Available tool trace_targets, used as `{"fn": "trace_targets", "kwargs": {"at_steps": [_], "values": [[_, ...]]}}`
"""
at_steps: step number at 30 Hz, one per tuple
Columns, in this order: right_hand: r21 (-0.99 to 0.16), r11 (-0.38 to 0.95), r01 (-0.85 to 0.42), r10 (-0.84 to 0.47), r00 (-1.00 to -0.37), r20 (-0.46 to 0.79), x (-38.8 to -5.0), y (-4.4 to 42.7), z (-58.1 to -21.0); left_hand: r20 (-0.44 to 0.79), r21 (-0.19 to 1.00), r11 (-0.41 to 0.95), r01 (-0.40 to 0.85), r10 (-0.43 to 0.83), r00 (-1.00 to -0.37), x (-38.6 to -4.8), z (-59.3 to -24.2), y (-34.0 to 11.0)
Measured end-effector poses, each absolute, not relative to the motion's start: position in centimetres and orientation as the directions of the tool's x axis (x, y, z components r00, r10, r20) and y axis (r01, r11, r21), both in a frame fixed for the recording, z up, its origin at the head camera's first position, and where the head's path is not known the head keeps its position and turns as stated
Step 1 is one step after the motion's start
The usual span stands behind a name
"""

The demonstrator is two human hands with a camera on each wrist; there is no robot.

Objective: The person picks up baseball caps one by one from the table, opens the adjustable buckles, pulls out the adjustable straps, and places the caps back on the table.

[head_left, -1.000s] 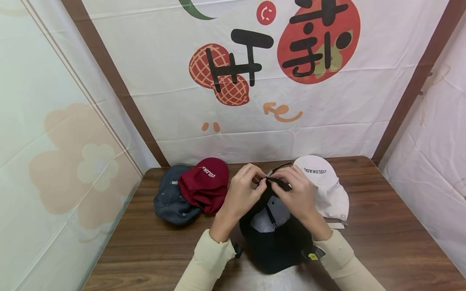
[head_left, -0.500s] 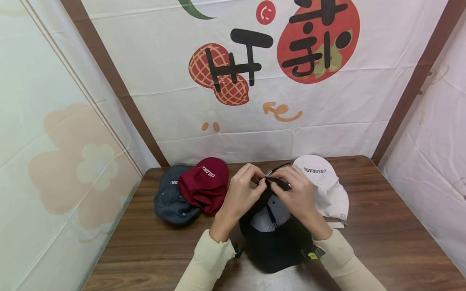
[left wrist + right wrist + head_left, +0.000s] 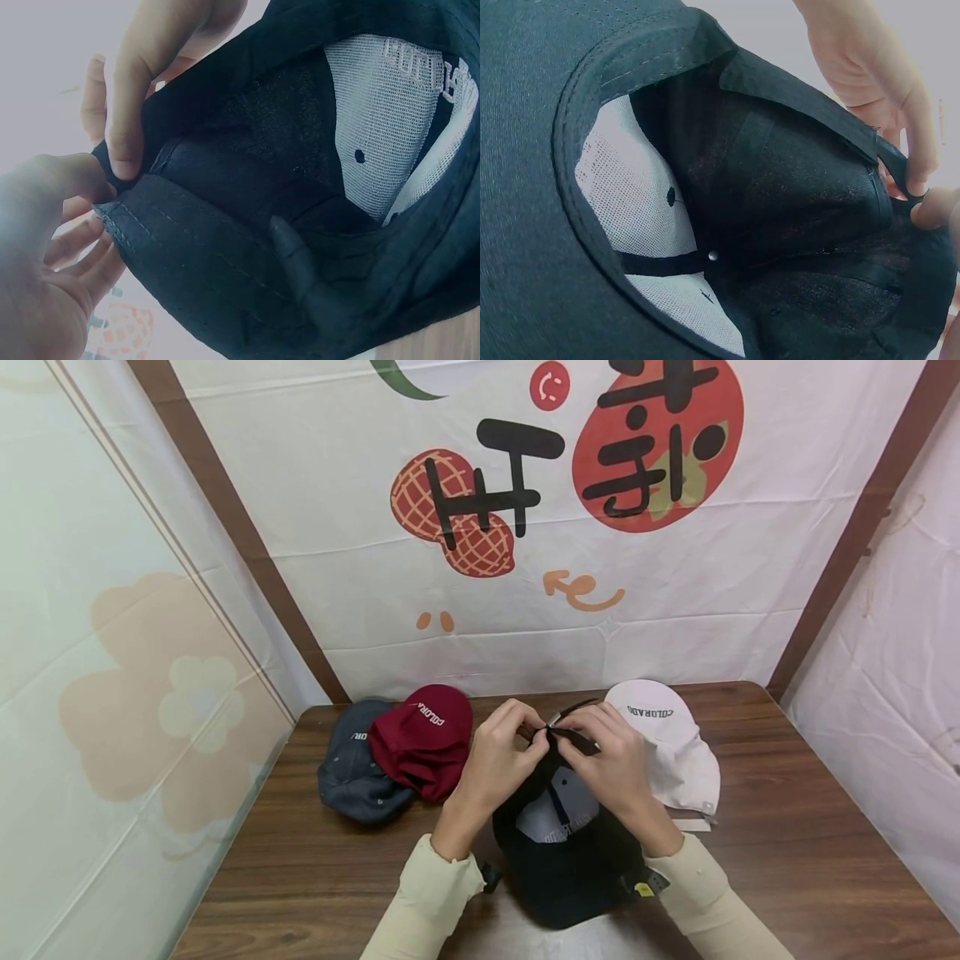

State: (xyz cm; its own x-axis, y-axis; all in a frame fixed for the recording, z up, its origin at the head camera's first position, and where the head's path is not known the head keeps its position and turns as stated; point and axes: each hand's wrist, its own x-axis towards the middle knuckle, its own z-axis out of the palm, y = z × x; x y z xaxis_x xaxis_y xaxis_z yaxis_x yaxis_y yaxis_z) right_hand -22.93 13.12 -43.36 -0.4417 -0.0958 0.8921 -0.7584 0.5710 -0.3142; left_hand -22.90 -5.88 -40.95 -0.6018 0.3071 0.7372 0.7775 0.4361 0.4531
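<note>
Both hands hold a black cap (image 3: 558, 881) by its back strap, with the inside of the crown facing up and the brim toward the person. The left hand (image 3: 501, 756) pinches one side of the strap, and the right hand (image 3: 611, 752) pinches the other, their fingertips almost meeting at a small metal buckle (image 3: 554, 720). A loose strap end stands out above the right fingers. White mesh lining (image 3: 375, 112) shows inside the cap in the left wrist view. In the right wrist view, thumb and finger grip the band at the right of the black cap (image 3: 795, 180).
A maroon cap (image 3: 423, 743) overlaps a dark blue cap (image 3: 360, 777) at the left of the wooden table (image 3: 300, 893). To the right of the hands lies a white cap (image 3: 667, 743), with a white tag (image 3: 690, 825) by its lower edge. A printed cloth (image 3: 450, 652) hangs behind.
The brim of the black cap has dipped slightly toward the person. Both hands keep nearly the same place and grip on the strap.
</note>
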Motion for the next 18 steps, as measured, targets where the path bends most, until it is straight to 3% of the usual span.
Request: {"fn": "trace_targets", "kwargs": {"at_steps": [18], "values": [[-0.309,0.568,-0.763,-0.080,-0.424,0.902,-22.99,13.04,-43.59,0.728,0.457,0.445,0.770,0.310,-0.611,-22.77,-41.19,-5.97]]}}
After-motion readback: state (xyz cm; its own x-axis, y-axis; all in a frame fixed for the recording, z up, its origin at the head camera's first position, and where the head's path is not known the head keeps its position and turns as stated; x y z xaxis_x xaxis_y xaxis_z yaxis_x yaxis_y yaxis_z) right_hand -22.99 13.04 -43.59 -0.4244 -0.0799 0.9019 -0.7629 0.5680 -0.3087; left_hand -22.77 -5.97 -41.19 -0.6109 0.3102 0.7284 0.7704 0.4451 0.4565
